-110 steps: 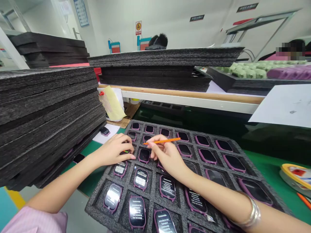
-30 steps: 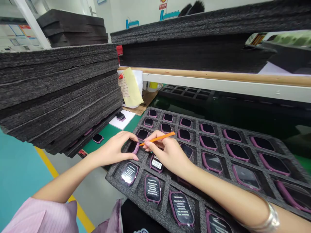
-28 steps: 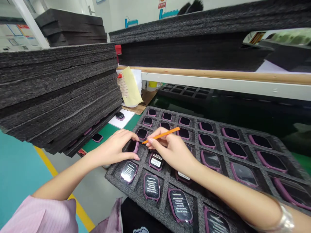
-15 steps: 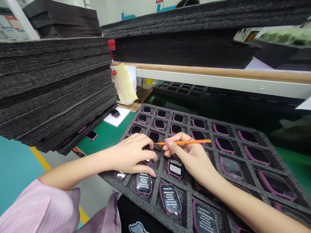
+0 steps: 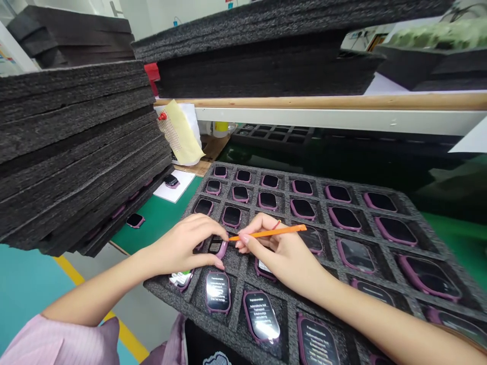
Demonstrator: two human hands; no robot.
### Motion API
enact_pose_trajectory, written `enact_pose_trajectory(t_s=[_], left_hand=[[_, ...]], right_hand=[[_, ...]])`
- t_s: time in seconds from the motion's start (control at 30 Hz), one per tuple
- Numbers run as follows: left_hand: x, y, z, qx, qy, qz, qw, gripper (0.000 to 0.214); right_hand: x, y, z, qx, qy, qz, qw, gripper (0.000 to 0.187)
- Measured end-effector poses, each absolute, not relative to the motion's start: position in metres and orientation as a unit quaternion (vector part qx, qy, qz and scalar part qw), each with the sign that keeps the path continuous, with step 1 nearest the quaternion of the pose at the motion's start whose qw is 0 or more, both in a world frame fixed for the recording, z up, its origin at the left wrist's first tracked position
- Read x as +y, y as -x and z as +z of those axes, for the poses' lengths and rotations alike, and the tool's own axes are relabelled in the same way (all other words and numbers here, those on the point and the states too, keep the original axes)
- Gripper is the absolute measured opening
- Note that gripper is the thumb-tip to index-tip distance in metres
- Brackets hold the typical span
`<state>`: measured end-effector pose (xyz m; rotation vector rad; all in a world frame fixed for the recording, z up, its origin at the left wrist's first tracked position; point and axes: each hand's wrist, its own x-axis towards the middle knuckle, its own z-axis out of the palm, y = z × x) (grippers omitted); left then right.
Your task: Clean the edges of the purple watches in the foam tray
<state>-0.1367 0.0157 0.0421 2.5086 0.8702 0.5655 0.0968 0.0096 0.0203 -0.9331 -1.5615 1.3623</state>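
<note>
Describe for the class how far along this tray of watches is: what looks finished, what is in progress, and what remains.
Done: the nearest watches show printed text on their screens. In hand: the left hand grips a watch while the right hand holds an orange stick beside it. Left: the far rows' watches show plain dark screens.

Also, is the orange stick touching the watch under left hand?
Cannot tell: in the head view, the stick tip ends at the watch edge, no plain gap.

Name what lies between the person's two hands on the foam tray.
The head view shows a pink-framed watch in a slot of the foam tray, between the left hand and the right hand.
</note>
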Motion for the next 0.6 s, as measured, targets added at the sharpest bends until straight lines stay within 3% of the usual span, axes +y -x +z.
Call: enact_pose_trajectory(t_s=[0.13, 0.6], left_hand=[[0.0142, 0.1366, 0.0434, 0.362, -0.883, 0.19, 0.231, 0.051], [0.0092, 0.1335, 0.0457, 0.394, -0.876, 0.181, 0.213, 0.048]], right_hand=[[0.009, -0.0988, 0.0197, -0.66, 0.364, 0.511, 0.412, 0.023], [0.004, -0.1009, 0.0235, -0.729, 0.35, 0.433, 0.398, 0.01]])
